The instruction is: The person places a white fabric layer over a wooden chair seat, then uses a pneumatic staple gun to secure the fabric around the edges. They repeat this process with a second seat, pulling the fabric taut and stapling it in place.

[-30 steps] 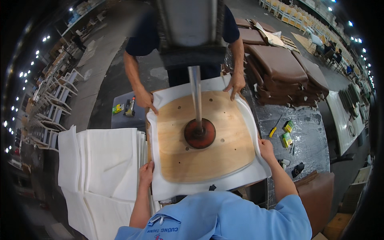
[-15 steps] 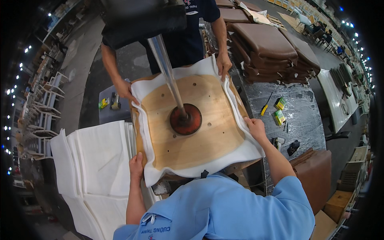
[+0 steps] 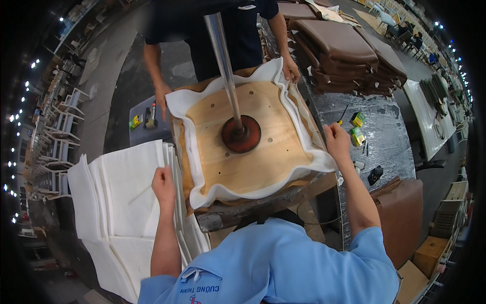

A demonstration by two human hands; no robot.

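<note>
Right grip point(image 3: 338, 142) curls near board point(image 3: 250, 166) and workshop table point(image 3: 391, 144).

The board point(image 3: 253, 166) lies on the foam point(image 3: 193, 157), which reaches past it on all sides. Near the middle of the board rests the disc point(image 3: 241, 134), with the rod point(image 3: 223, 66) rising from it. A person point(image 3: 250, 45) stands behind the foam. At its left are the piled sheets point(image 3: 131, 195), and behind these a box point(image 3: 135, 121) and a tool point(image 3: 151, 116), side by side. On the right worktop point(image 3: 392, 134), the screwdriver point(image 3: 340, 121) lies just left of two boxes point(image 3: 358, 137); further behind are the piled covers point(image 3: 336, 43).
</note>
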